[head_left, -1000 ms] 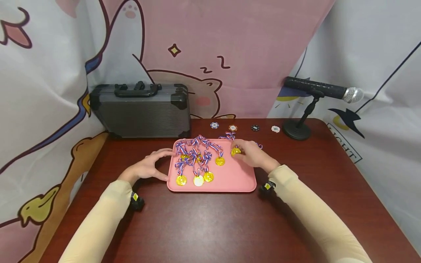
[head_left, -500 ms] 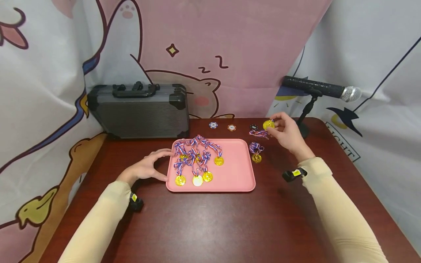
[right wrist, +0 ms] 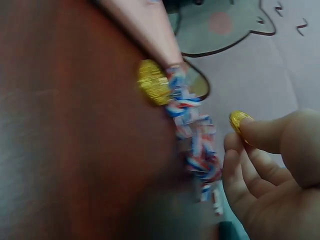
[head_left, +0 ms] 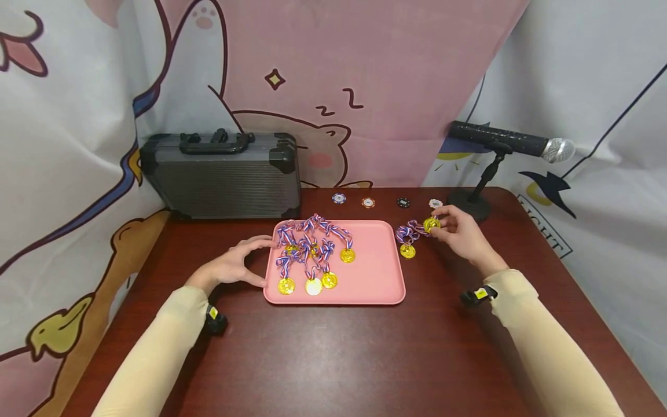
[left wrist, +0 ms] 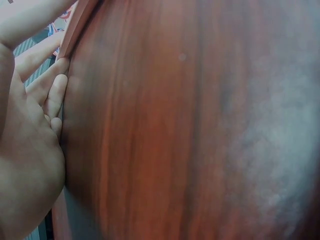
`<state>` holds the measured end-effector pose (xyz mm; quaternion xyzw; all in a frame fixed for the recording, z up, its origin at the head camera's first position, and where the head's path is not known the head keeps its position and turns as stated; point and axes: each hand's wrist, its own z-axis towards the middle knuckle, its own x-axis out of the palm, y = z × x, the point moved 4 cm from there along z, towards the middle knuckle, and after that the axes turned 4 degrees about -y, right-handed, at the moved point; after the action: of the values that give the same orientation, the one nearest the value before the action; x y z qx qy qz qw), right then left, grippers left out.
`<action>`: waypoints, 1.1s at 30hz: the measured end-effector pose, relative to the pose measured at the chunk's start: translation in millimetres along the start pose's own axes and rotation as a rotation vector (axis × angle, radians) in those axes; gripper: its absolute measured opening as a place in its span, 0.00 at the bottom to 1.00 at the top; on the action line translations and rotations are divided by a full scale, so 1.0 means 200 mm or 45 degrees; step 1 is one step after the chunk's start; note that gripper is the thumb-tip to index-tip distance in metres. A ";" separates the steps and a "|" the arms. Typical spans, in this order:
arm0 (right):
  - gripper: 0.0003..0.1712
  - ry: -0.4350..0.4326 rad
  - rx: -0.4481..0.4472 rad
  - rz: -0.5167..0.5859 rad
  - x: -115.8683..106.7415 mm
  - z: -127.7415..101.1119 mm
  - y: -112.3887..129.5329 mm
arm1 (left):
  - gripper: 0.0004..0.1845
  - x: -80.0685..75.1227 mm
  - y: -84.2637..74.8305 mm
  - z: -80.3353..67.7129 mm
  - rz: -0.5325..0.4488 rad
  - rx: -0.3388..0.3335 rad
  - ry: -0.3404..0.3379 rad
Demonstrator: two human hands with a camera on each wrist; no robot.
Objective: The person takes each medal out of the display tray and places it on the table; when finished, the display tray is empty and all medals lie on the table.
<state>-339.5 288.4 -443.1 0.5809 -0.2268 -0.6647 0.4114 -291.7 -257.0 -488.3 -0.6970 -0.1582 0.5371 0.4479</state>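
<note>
The right hand (head_left: 464,238) pinches a medal (head_left: 431,225) right of the tray (head_left: 375,284); the left hand (head_left: 231,263), fingers apart, rests at its left side. The medal looks light and stiff, best gripped edgewise; its soft ribbon (head_left: 421,231) could snag.

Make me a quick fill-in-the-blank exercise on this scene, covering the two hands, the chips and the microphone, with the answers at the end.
1. The left hand is at the left edge of the ____ tray.
2. The right hand pinches a gold medal off the tray's ____ side.
3. Near the table's far edge, ____ chips lie in a row.
4. In the head view, the briefcase stands to the ____ of the microphone.

Missing words: pink; right; four; left.
</note>
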 end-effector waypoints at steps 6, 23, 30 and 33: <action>0.22 0.159 -0.024 -0.081 0.07 -0.07 -0.08 | 0.51 0.00 0.01 0.00 0.005 -0.008 -0.002; 0.20 0.245 -0.138 -0.413 0.11 -0.10 -0.06 | 0.51 0.00 0.00 0.00 0.009 -0.015 0.004; 0.20 0.247 -0.187 -0.447 0.13 -0.10 -0.05 | 0.51 0.00 0.00 0.00 -0.001 -0.013 0.003; 0.19 0.237 -0.212 -0.450 0.13 -0.09 -0.04 | 0.51 0.00 0.01 0.00 0.003 -0.004 0.002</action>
<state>-324.0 275.2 -467.8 0.6345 -0.0266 -0.6865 0.3542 -292.3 -257.6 -489.4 -0.6983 -0.1579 0.5370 0.4463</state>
